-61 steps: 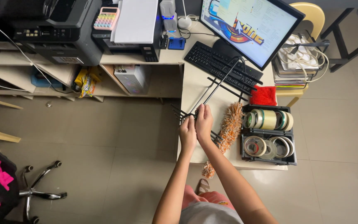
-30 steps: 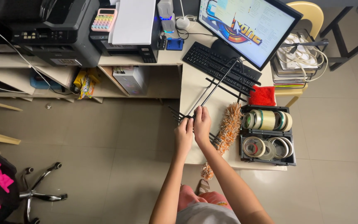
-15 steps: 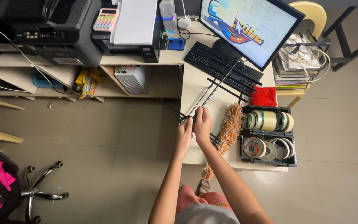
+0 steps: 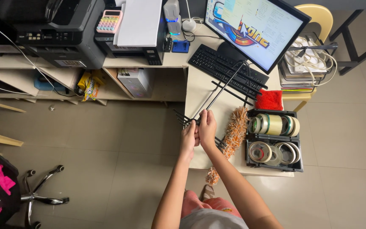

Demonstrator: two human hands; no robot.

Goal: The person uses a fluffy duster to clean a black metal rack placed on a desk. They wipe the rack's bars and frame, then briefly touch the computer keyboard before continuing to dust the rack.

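The desk (image 4: 200,91) is the big thing in the middle. On it, at the far end, stand the screen (image 4: 255,29) and the keyboard (image 4: 225,70) in front of it. A wire rack (image 4: 221,91) lies on the desk, from the keyboard to the near left edge. Both hands, the left hand (image 4: 188,138) and the right hand (image 4: 207,127), are on the rack's near end. Right of the rack lies a duster (image 4: 234,131). Right of the duster sits a box of tape rolls (image 4: 275,140). Behind the box lies a cloth (image 4: 269,100). Left of the desk, printers (image 4: 64,34) sit on a shelf.

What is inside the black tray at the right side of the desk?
The black tray holds rolls of tape, large ones in the far compartment, flatter ones in the near. What lies beneath the rolls is covered.
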